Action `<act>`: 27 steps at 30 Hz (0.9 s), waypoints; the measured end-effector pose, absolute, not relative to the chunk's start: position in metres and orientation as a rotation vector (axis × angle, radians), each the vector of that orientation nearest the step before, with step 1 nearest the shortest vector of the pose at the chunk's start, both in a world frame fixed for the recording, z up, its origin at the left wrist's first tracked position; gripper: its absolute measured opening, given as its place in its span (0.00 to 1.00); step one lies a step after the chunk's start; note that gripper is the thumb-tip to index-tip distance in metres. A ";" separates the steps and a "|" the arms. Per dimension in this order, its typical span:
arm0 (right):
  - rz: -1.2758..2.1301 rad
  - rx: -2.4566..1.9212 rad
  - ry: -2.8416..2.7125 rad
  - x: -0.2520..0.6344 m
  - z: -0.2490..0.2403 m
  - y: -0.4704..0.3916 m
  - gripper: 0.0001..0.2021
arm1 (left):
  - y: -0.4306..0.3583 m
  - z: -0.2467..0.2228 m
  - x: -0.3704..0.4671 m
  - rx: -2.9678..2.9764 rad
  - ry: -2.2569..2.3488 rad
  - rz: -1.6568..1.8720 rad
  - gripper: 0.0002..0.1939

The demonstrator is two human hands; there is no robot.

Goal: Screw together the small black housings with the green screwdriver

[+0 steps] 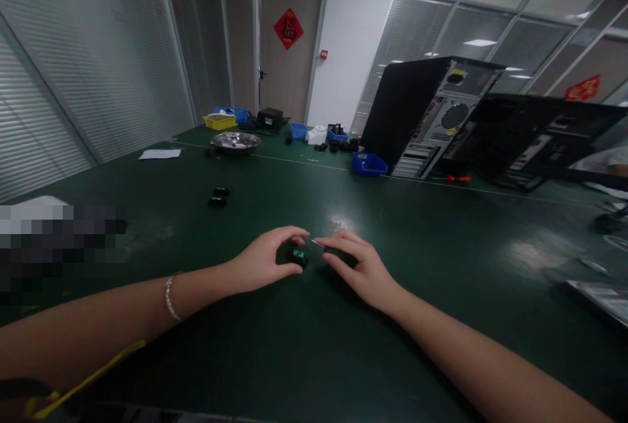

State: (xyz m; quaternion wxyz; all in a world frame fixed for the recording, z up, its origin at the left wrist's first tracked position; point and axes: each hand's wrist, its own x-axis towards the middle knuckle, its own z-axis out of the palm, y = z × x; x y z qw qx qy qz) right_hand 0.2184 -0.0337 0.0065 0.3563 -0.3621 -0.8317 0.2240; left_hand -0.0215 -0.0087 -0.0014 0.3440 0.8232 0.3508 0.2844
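A small black part with a green board (299,255) lies on the dark green table between my hands. My left hand (272,256) curves around its left side, thumb and fingers apart. Just right of the part, my right hand (356,263) pinches a thin, light-coloured piece (317,242) at its fingertips; its tip points toward my left fingers. What exactly this piece is cannot be made out. Farther off to the left lie two similar black parts, one (221,191) behind the other (216,201).
A metal dish (236,142), a yellow tray (220,122) and a blue bin (369,164) stand toward the back. Computer towers, one black (417,109), stand at the back right. White paper (159,154) lies at left. A flat metallic object (601,299) is at the right edge.
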 end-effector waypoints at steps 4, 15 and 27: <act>0.555 -0.965 -2.136 0.223 0.006 -0.030 0.14 | -0.006 -0.001 -0.025 2.215 0.913 0.692 0.27; 0.490 -1.002 -2.306 0.222 0.012 -0.038 0.14 | -0.005 0.002 -0.023 2.321 0.928 0.664 0.08; 0.449 -1.110 -2.403 0.222 0.012 -0.039 0.15 | -0.007 0.004 -0.022 2.319 0.950 0.678 0.07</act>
